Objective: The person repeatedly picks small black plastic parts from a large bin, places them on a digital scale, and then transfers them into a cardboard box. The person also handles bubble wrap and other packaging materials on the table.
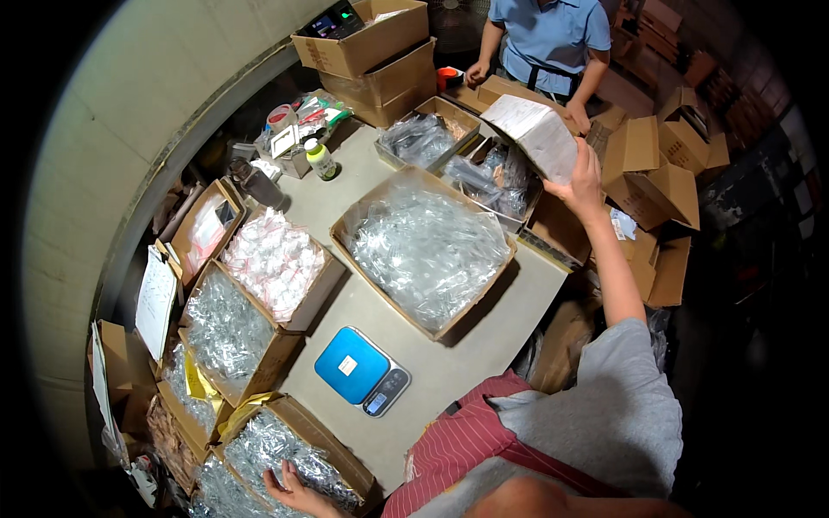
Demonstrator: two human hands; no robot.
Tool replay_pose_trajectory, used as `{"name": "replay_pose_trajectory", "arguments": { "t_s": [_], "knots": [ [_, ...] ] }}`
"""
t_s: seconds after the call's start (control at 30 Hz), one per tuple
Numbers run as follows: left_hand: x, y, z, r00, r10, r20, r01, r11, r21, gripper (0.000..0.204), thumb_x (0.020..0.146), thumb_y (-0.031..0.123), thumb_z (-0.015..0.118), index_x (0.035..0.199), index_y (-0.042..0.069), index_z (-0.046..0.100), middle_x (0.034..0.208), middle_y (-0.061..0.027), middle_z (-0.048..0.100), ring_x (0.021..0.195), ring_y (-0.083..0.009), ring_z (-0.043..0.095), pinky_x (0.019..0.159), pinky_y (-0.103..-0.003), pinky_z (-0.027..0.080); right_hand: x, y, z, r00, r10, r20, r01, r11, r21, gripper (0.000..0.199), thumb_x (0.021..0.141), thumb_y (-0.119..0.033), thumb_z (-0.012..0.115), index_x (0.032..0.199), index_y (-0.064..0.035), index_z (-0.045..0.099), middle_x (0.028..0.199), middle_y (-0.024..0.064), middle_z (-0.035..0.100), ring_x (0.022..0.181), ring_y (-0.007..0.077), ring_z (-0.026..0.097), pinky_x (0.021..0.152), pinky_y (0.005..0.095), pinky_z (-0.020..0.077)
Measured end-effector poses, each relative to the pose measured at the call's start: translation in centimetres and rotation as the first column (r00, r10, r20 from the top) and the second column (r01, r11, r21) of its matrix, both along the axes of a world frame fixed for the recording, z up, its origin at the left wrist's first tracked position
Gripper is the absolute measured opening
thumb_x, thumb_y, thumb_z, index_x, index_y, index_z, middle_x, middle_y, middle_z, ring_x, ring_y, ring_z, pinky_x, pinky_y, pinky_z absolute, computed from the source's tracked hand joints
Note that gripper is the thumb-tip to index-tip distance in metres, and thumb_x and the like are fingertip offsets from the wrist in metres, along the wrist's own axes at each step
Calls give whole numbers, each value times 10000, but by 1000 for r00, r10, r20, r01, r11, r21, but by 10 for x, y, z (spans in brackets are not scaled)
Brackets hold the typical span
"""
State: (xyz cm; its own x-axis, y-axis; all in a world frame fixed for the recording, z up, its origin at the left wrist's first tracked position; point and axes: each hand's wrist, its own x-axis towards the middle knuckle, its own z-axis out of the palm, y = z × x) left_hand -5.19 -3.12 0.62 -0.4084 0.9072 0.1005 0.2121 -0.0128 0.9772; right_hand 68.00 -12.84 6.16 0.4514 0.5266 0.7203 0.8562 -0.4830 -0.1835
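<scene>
Head view: the right hand reaches far out over the desk with the arm fully stretched, its grip closed on the lower edge of a white paper-wrapped package. The package hangs tilted in the air above an open carton of clear plastic bags at the desk's far side, near a co-worker in a blue shirt. Held by one edge only, at full reach, it could slip or swing down into that carton, or knock the co-worker's hand resting just behind it.

The left hand lies low at the near edge, fingers spread flat on the clear packets in a cardboard box; it pinches nothing. With the body leaning right, weight pressed there could tip that box, which sits crowded among others off the desk's edge.

The blue digital scale stands near the desk's front edge, just beside the striped apron; a turn of the torso could nudge it. The large box of clear bags sits mid-desk, one corner overhanging the right edge.
</scene>
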Motion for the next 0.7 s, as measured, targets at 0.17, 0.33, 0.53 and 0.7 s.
{"name": "replay_pose_trajectory", "arguments": {
  "t_s": [0.17, 0.33, 0.53, 0.7],
  "knots": [
    [-12, -1, -17, 994, -24, -103, 27, 999, 23, 472, 954, 23, 482, 1410, -31, 373, 1397, -162, 446, 1179, -311, 573, 961, -369, 500, 4, -9, 13, 998, -7, -68, 15, 993, 116, 970, 586, -267, 890, 1358, 11, 372, 1252, 231, 506, 1149, 419, 510, 985, 467, 429],
    [-11, 1, -20, 993, -36, -113, 42, 998, 43, 462, 958, 29, 498, 1404, -25, 391, 1415, -139, 445, 1177, -299, 569, 914, -348, 500, 0, -22, 20, 974, -100, -202, 153, 953, 263, 957, 650, -313, 876, 1388, 9, 360, 1288, 254, 507, 1181, 391, 528, 997, 435, 434],
    [23, -3, 1, 995, -84, -56, 89, 992, 89, 425, 965, 56, 521, 1375, -18, 436, 1374, -137, 488, 1126, -270, 600, 885, -343, 521, -33, -16, 37, 670, 478, -568, 131, 677, 724, 807, 758, -251, 805, 1374, 28, 364, 1208, 142, 551, 1092, 212, 554, 931, 347, 465],
    [33, -18, 12, 995, -94, -43, 97, 992, 76, 350, 976, 58, 530, 1315, -21, 499, 1309, -143, 540, 1035, -233, 633, 815, -329, 553, -123, 12, 11, -18, 770, -637, 87, 636, 767, 686, 793, -335, 669, 1326, 30, 440, 1157, 114, 570, 1058, 215, 598, 882, 327, 519]
  ]
}}
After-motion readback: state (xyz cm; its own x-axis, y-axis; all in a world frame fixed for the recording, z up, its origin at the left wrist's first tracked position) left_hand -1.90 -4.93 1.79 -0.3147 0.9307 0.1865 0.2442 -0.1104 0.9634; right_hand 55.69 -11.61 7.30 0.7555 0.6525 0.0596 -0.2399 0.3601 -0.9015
